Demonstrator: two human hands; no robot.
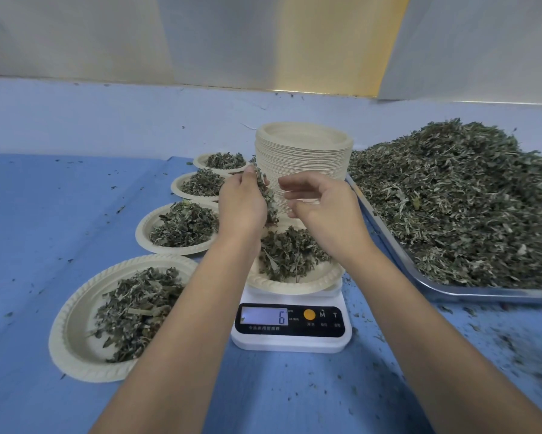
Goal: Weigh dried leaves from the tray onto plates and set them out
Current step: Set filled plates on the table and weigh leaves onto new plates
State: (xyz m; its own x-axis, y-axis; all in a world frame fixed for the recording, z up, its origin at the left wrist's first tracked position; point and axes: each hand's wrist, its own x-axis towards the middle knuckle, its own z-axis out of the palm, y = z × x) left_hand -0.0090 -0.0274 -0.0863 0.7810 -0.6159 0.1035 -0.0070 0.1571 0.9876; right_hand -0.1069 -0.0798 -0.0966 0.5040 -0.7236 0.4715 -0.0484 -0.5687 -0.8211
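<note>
Weighing plate: on the scale, holding dried leaves; display reads 6.
Left hand: above the scale, fingers curled round a leaf clump.
Right hand: above the scale, fingers loosely bent, empty.
Tray: right of the scale, heaped.
Filled plates: four, left of the scale.

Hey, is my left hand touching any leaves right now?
Touching. The head view shows the left hand gripping a clump of dried leaves, fingers curled round it.
</note>
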